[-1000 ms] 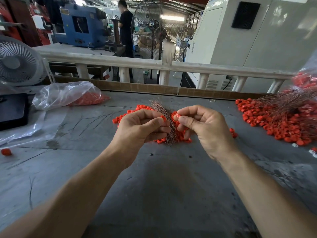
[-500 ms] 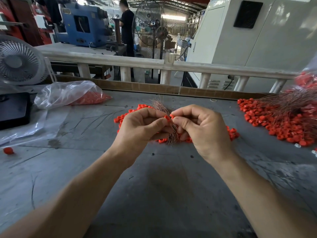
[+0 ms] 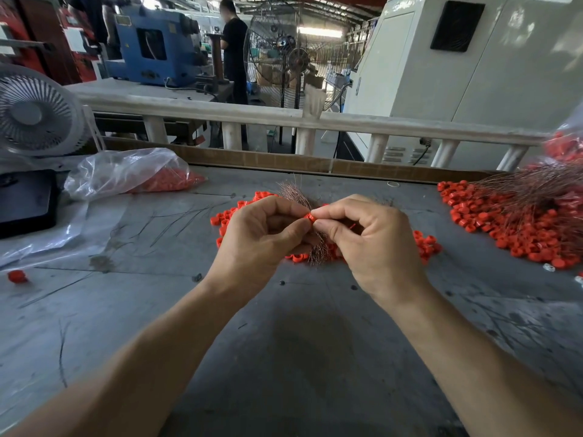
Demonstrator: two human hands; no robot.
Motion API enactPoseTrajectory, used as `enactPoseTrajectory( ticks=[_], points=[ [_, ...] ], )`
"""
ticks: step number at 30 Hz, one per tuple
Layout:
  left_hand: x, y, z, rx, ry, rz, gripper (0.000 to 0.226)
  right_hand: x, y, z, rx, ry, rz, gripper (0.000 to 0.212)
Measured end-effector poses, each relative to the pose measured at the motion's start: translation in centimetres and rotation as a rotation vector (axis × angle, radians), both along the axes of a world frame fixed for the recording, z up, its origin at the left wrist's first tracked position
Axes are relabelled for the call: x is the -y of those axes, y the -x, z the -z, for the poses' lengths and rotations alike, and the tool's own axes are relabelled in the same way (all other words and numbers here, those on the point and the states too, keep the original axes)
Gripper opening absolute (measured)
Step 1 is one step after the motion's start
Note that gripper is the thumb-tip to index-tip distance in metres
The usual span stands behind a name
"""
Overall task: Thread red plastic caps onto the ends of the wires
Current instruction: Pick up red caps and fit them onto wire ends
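Observation:
My left hand [image 3: 262,238] grips a bundle of thin copper-coloured wires [image 3: 295,192] that sticks up behind its fingers and down below its palm. My right hand [image 3: 369,238] pinches a small red plastic cap [image 3: 310,217] between thumb and forefinger, right against my left fingertips. Both hands hover over a loose pile of red caps [image 3: 227,217] on the grey table [image 3: 284,357]. Which wire end meets the cap is hidden by my fingers.
A heap of capped wires and red caps [image 3: 517,222] lies at the right. A clear bag of caps [image 3: 132,173] sits at the left, with a white fan [image 3: 34,113] and a black tray [image 3: 25,201]. One stray cap [image 3: 17,275] lies far left.
My hands have closed together; the cap in my right fingers now sits against my left fingertips at the wire bundle. The bundle stays in my left hand.

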State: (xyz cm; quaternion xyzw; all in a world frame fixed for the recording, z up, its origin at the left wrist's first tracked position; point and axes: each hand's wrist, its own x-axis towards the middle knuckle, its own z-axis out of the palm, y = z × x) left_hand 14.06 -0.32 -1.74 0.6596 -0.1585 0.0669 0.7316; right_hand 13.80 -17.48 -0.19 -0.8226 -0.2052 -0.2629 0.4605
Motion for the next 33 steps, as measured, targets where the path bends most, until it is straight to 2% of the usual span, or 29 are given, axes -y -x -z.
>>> enactPoseTrajectory(
  ticks=[9, 16, 22, 33],
  points=[
    [0.1, -0.1, 0.2, -0.008, 0.026, -0.029, 0.011, -0.7, 0.4, 0.2, 0.010, -0.007, 0.025, 0.018],
    [0.4, -0.3, 0.4, -0.173, 0.173, 0.053, 0.032, -1.4, 0.7, 0.5, 0.143, 0.208, 0.163, 0.015],
    [0.4, 0.1, 0.1, -0.244, 0.199, 0.127, 0.041, -1.6, 0.9, 0.3, 0.218, 0.315, 0.240, 0.011],
    [0.3, 0.5, -0.5, -0.316, 0.212, 0.114, 0.022, -1.2, 0.7, 0.2, 0.314, 0.329, 0.241, 0.007]
  ],
)
